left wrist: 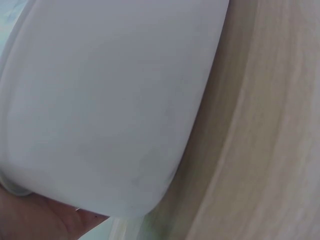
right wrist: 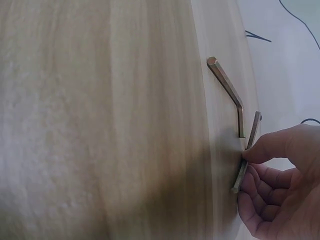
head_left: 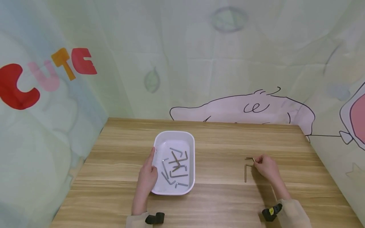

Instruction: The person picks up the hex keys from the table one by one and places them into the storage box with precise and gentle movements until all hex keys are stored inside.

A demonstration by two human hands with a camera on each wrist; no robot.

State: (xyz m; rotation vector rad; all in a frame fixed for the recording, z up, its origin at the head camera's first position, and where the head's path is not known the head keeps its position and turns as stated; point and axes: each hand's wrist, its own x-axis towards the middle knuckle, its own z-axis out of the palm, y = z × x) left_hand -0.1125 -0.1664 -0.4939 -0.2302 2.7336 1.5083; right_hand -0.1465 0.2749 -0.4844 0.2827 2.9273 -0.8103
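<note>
My left hand (head_left: 146,179) grips the left rim of a white plastic tray (head_left: 191,171), thumb over the edge and fingers along the outside. In the left wrist view the tray's side wall (left wrist: 110,100) fills most of the picture. Several L-shaped hex keys (head_left: 179,175), silver and brass-coloured, lie scattered inside the tray. Over at the right, my right hand (head_left: 267,167) pinches a brass-coloured hex key (right wrist: 254,129) between thumb and fingers, just above the table. Beside those fingertips another brass-coloured hex key (head_left: 245,174) lies on the wood.
A wood-grain table (head_left: 219,196) carries everything. A printed fabric backdrop (head_left: 199,69) stands behind the table's far edge and along both sides. Bare tabletop lies between the tray and my right hand.
</note>
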